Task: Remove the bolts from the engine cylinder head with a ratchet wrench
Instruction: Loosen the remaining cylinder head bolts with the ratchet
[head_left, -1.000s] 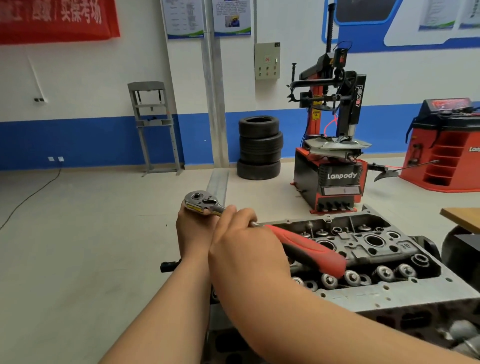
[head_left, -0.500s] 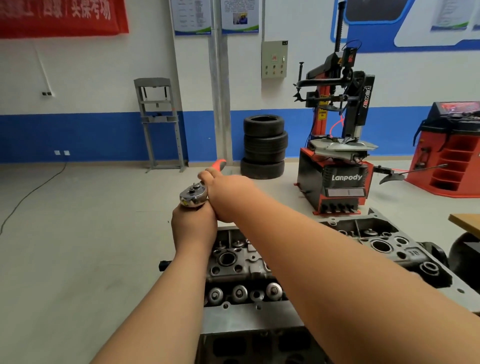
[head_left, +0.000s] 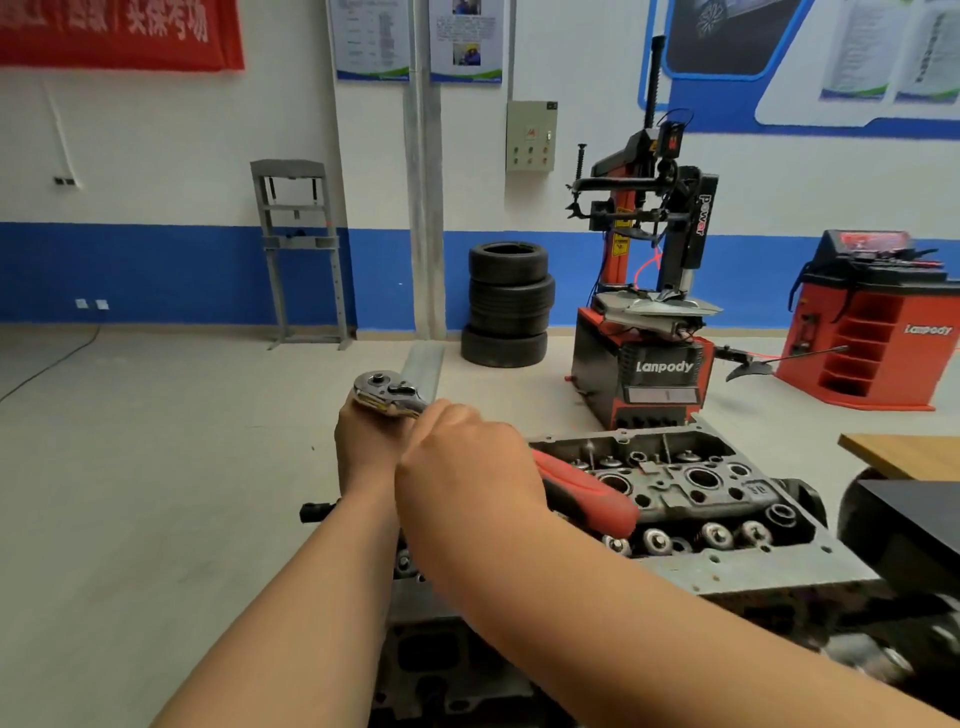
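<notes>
Steadying the top end is the job of the left hand. It's fisted right under the chrome head of the ratchet wrench, curled round whatever drops down from it (an extension, I'd guess, the fingers hide it). That should keep the tool square on the bolt instead of rocking off. The right hand sits just beside it, wrapped tight round the shank where the red handle begins. The handle points off to 4 o'clock across the cylinder head. Choking up that close looks like quick spinning rather than breaking torque, so I reckon this bolt's already loose. The bolt itself is buried under the hands, can't see it. Tyre changer is parked up at 1 o'clock.
</notes>
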